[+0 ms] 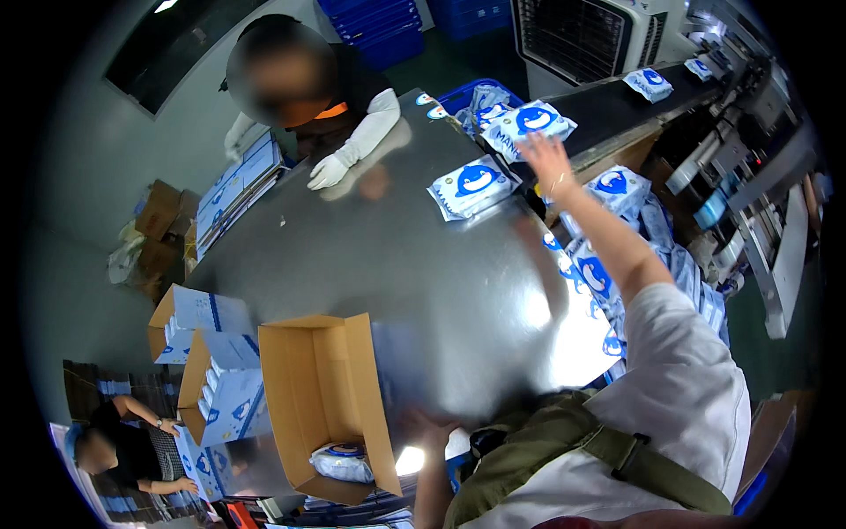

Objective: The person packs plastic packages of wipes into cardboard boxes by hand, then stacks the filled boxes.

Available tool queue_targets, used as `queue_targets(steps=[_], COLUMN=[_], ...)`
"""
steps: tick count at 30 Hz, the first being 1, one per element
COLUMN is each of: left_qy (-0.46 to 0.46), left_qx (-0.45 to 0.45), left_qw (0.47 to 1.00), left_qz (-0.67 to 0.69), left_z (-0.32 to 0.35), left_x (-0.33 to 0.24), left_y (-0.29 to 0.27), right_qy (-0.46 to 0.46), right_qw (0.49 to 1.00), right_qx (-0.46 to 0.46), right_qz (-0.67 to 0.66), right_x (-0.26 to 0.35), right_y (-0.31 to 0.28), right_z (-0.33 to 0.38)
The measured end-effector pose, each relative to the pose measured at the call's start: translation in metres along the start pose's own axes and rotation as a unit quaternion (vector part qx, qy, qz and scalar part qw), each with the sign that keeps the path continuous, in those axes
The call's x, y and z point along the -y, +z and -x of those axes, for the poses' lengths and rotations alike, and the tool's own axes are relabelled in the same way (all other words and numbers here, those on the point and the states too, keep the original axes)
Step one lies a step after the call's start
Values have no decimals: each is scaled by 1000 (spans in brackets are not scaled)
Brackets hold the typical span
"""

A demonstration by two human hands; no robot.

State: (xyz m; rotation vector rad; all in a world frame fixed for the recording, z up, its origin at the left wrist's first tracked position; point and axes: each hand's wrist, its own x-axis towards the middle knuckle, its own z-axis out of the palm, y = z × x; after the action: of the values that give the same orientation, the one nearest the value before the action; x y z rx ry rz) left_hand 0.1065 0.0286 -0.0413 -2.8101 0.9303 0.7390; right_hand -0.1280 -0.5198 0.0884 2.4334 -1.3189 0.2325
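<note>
My right hand (548, 165) reaches far across to the right, fingers spread. Its fingertips are at the near edge of a white and blue wipes pack (530, 129), which lies where the conveyor meets the metal table; whether they press on it I cannot tell. Just left of it, a second wipes pack (476, 186) rests flat on the table. My left hand (430, 429) is low beside an open cardboard box (379, 414), its fingers dim but seemingly stretched out and holding nothing. Inside that box, one wipes pack (342, 462) sits at the near end.
More packs (649, 84) ride the dark conveyor (617, 118). Loose packs (619, 189) pile beneath it. Filled cartons (231, 401) stand left of the open box on the metal table (352, 256). A gloved co-worker (330, 172) stands across; another person (132, 445) handles a carton.
</note>
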Motion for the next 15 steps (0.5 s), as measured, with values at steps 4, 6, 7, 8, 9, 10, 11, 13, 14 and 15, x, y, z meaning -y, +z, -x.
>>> queue_targets(steps=[4,6,7,8,9,10,11,13,14,15], left_qy=[-50,-42,-36,-28,-25,-20,-13,9,-2,-15], left_qx=[86,92,96,100,90,83,77,103,108,111], left_qw=[995,993,991,989,989,989,989,986,987,989], left_qz=[-31,-59,-82,-105,-112,-120,-128,-129,-117,-99], left_z=[0,-10,-14,-15,-9,-10,-15,-13,-15,-14], left_x=[6,8,5,3,6,9,13,4,0,-3], left_y=[-8,-4,-5,-6,-7,-4,1,-14,-18,-19], right_qy=[-48,-93,-111,-128,-126,-98,-93,-87,-85,-87], right_qw=[994,976,977,976,979,975,972,971,966,961], right_qx=[92,188,175,162,123,95,100,132,156,176], right_qz=[20,-50,-56,-61,-105,-174,-193,-181,-189,-195], right_x=[-15,8,23,38,59,72,86,108,109,112], right_y=[-20,-28,-18,-9,-7,3,13,12,7,-4], right_z=[-85,-100,-109,-116,-116,-114,-111,-111,-105,-98])
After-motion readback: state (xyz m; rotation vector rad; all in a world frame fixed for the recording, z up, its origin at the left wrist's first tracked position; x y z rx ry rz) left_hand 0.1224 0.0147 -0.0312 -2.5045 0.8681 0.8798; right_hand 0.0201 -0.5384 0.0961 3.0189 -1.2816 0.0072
